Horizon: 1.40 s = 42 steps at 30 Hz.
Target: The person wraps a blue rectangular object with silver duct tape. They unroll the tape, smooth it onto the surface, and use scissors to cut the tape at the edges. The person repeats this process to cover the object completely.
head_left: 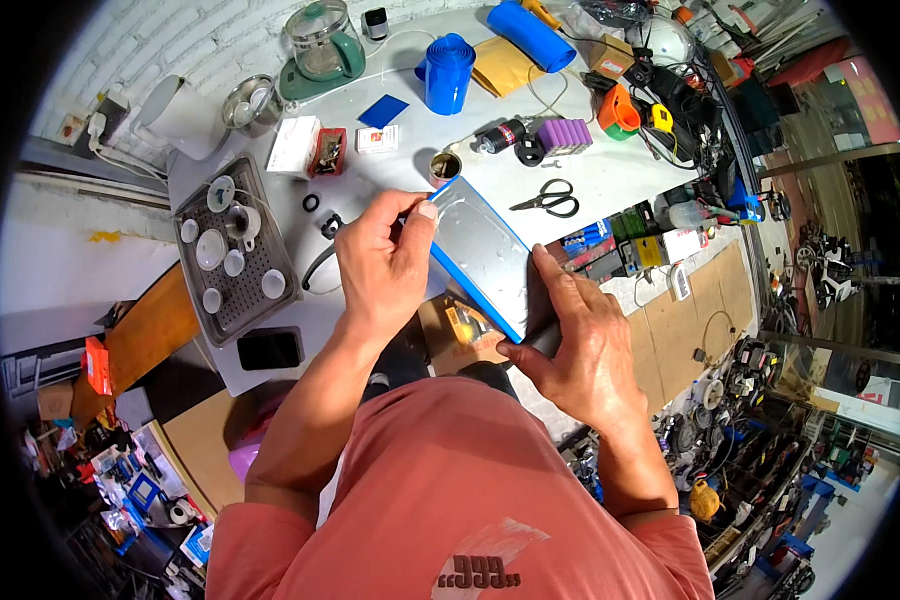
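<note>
A flat silver rectangular slab (480, 250) with blue edges is held tilted above the near edge of the grey-white table. My left hand (386, 262) grips its upper-left end, thumb along the blue edge. My right hand (588, 350) grips its lower-right end, fingers along the far side and thumb at the near corner. Just beyond the slab stands an open tin (445, 163). Black scissors (545, 200) lie to the right, and a small black ring (311, 203) lies to the left. Below the slab, a cardboard box (448, 340) is partly hidden.
Left are a tray of cups (200, 290) and a phone (270, 348). A kettle (320, 55), blue rolls (448, 85) and purple blocks (564, 136) are at the back. Stacked packs (610, 235), cardboard (700, 300) and cluttered metal parts (730, 450) are right.
</note>
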Each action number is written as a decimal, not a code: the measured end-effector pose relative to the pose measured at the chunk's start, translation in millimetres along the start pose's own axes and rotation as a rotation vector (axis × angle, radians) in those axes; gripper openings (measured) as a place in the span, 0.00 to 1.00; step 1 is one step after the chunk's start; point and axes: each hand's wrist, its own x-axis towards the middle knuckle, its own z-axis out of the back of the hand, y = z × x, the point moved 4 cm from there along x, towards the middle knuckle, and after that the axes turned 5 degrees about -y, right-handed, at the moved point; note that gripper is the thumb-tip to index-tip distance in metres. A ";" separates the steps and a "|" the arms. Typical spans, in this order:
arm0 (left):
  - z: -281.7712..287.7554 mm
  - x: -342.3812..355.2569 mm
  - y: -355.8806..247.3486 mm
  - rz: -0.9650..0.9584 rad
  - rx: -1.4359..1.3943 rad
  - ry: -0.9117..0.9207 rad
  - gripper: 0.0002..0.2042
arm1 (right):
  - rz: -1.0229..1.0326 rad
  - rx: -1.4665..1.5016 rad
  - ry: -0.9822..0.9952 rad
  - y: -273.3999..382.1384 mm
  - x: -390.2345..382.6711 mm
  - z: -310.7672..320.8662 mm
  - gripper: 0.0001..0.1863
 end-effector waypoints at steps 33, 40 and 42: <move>7.6 59.6 8.8 0.117 0.122 0.314 0.14 | -0.063 0.043 0.027 3.5 1.7 3.7 0.54; -0.5 60.9 -15.0 0.038 0.006 0.488 0.11 | -0.014 0.104 -0.035 -5.7 0.8 4.5 0.53; -1.2 62.7 -33.0 0.018 0.251 0.453 0.11 | -0.018 0.143 -0.014 -7.5 4.0 6.0 0.53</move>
